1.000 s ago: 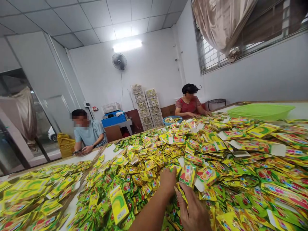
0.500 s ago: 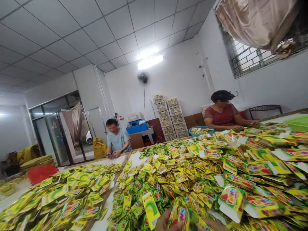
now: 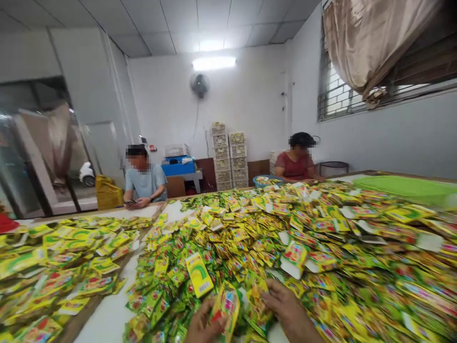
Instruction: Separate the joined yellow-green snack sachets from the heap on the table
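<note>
Near the bottom middle, my left hand [image 3: 205, 324] is closed around a small yellow-and-green printed carton [image 3: 228, 307], held tilted. To its right, my right hand [image 3: 285, 302] pinches a small shiny yellow-green sachet [image 3: 257, 297] between thumb and fingers, a little apart from the carton. Just beyond my left hand a yellow carton [image 3: 199, 274] with a green curve and a barcode lies on the heap. Around both hands spreads a large pile of green and yellow sachets [image 3: 164, 281], with flat cartons [image 3: 357, 267] heaped to the right.
More yellow cartons [image 3: 82, 238] cover the table on the left, past a wooden strip [image 3: 96, 305]. A green tray [image 3: 403, 188] sits at the right. Two people sit at the far edge, one in blue [image 3: 148, 181], one in red [image 3: 294, 164]. A blue basin [image 3: 267, 181] and stacked crates [image 3: 221, 157] stand behind.
My view has tilted down and turned right, so more of both hands shows. My right hand, mostly hidden before, now visibly holds a sachet beside the carton in my left hand.
</note>
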{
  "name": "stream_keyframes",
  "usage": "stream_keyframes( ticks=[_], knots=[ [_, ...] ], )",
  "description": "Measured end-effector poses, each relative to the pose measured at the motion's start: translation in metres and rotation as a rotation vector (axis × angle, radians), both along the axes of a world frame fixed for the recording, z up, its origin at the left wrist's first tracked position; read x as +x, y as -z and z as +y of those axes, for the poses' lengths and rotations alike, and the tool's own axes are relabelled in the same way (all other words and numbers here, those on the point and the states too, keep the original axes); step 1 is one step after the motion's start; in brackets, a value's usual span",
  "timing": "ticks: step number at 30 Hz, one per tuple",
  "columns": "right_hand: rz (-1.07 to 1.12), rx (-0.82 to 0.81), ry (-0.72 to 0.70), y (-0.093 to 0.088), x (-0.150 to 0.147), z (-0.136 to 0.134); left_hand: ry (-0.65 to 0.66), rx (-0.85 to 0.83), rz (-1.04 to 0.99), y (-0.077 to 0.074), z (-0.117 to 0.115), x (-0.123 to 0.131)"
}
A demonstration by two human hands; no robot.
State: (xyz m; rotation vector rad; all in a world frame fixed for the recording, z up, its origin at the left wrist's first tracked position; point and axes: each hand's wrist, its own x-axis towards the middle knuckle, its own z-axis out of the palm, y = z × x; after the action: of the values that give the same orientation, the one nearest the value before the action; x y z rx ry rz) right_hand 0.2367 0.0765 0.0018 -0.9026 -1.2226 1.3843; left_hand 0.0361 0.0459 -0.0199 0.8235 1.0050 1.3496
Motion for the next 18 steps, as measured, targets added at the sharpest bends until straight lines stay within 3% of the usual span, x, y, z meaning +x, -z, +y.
stream_keyframes(
  ticks=[5, 11, 15, 18],
  knots=[
    [-0.013, -0.067, -0.108, -0.02, -0.008, -0.015, 0.08, -0.156, -0.021, -0.02, -0.011, 0.002],
    [-0.151, -0.015, -0.208, -0.008, -0.009, -0.011, 0.201, -0.163, 0.245, -0.039, -0.015, 0.001],
    [-0.188, 0.011, -0.128, -0.004, -0.008, -0.009, 0.055, -0.246, 0.216, -0.044, -0.017, 0.001],
    [-0.108, -0.041, -0.227, -0.005, -0.011, -0.011, -0.002, -0.271, 0.221, -0.044, -0.017, 0.0]
  ],
)
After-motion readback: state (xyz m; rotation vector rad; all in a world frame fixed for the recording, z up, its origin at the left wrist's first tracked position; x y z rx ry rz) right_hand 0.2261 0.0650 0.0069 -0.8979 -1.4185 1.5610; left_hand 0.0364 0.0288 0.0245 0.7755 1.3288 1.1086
